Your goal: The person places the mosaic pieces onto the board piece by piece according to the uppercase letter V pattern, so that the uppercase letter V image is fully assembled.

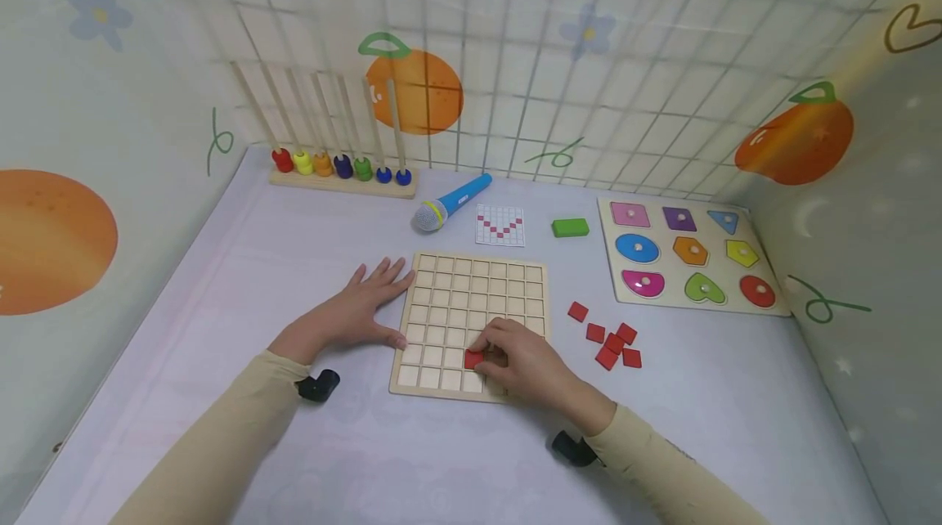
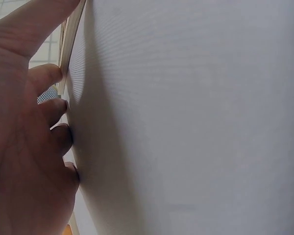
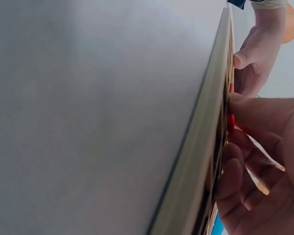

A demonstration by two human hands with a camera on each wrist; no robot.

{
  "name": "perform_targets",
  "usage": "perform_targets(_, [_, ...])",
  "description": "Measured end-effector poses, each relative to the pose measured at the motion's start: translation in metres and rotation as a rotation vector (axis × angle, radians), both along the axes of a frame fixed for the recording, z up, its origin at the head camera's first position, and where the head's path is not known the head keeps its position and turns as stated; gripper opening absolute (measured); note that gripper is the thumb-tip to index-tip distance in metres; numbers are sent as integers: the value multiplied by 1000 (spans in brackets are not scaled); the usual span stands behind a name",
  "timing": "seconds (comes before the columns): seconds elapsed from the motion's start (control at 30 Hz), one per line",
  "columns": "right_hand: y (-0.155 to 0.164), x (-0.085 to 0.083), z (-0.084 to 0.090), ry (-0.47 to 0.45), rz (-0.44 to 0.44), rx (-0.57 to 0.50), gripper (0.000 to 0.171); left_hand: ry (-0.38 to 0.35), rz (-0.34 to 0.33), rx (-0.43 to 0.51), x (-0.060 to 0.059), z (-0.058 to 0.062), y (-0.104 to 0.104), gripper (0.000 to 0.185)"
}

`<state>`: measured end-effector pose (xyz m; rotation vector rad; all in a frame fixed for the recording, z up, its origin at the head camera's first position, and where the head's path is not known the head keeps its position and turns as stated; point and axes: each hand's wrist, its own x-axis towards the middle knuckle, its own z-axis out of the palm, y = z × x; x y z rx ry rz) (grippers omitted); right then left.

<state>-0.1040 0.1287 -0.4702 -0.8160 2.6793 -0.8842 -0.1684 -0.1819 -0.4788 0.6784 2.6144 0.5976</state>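
A wooden grid board point(image 1: 436, 337) with square cells lies flat on the table. My left hand point(image 1: 356, 311) rests at the board's left side, fingers spread, with the thumb and a fingertip touching its edge. In the left wrist view the left hand's point(image 2: 19, 122) fingertips meet the table beside the board. Over the lower middle of the board, my right hand point(image 1: 526, 360) pinches a red square tile point(image 1: 473, 360) between thumb and forefinger, at one of the cells. The right wrist view shows the red tile point(image 3: 231, 121) partly hidden by the thumb.
Several loose red tiles point(image 1: 613, 343) lie right of the board. Behind it are a pattern card point(image 1: 500, 226), a blue toy microphone point(image 1: 450, 203) and a green block point(image 1: 570, 228). A shape puzzle point(image 1: 693, 257) lies at right; a peg stand point(image 1: 343, 181) with coloured beads stands back left.
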Motion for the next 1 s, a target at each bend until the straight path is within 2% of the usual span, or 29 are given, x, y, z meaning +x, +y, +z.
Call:
perform_targets(0.5, [0,1,1,42,18,26,16,-19,9,1,0,3,2,118])
perform_targets(1.0, [2,2,0,-5,-19,33,28,-22,13,-12,0,2,2,118])
